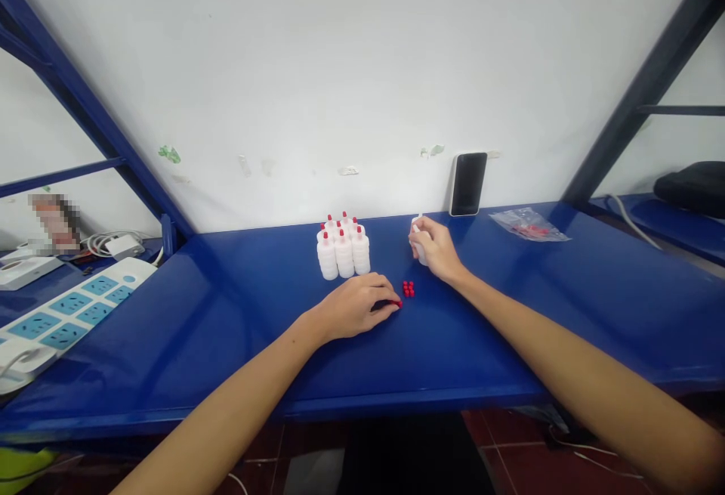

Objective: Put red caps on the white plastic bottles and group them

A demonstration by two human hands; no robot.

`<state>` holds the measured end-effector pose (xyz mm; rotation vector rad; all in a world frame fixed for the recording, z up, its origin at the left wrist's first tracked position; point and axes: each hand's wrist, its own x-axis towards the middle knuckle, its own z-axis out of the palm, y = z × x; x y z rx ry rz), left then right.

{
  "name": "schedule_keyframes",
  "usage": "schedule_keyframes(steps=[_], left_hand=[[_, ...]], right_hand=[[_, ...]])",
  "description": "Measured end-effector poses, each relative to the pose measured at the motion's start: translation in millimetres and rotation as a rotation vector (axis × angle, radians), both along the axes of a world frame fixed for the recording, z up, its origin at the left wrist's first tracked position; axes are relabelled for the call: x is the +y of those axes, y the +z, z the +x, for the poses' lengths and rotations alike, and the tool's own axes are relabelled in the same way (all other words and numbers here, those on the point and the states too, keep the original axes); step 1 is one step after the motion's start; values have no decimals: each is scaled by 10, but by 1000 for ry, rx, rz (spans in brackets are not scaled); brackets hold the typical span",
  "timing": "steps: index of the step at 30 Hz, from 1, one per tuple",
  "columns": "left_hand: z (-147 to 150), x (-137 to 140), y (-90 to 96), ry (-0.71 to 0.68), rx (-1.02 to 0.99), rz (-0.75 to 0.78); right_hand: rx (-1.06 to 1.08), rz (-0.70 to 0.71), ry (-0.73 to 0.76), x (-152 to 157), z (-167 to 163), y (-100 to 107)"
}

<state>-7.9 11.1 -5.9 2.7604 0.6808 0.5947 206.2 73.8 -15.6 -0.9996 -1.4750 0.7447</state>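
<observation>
My left hand (362, 304) is low over the blue table, with thumb and fingertips pinched on a small red cap (399, 304). Just beyond those fingertips stands a tight cluster of several loose red caps (408, 289). To the right and farther back, my right hand (436, 247) is closed around a small white squeeze bottle (421, 253); no red shows on its tip, and the fingers hide part of its body. Several white bottles with red caps (343, 255) stand upright in a close block behind my left hand.
A clear plastic bag (529, 224) with red pieces inside lies at the back right of the blue table (238, 314). A dark-screened device (469, 184) leans on the wall. The power strip (79, 314) is at the left, beside blue frame posts (96, 94).
</observation>
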Motion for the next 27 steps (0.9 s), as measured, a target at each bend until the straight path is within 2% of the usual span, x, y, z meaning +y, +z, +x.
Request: schedule_keyframes(steps=[3,6,10,16,24,27], left_hand=[[-35,11,11,-26,-27,-49],[-54,33,21,-73,-40,-87],[-61,34,25,-102,-65,-102],[-59,-16,6,-96,-89,-40],[-67,-9,19,-105,-221,-9],[-90,-9,16,-107,-272,85]], right_hand=[[-91,-79,139,7,-24,-16],[-159,-90,206,35,-13,-32],[-215,-63,195,57,-5,-56],[-236,-36,124,50,-5,-69],[-269,-23,94,27,-15,-61],[-275,-19,90,16,-23,-49]])
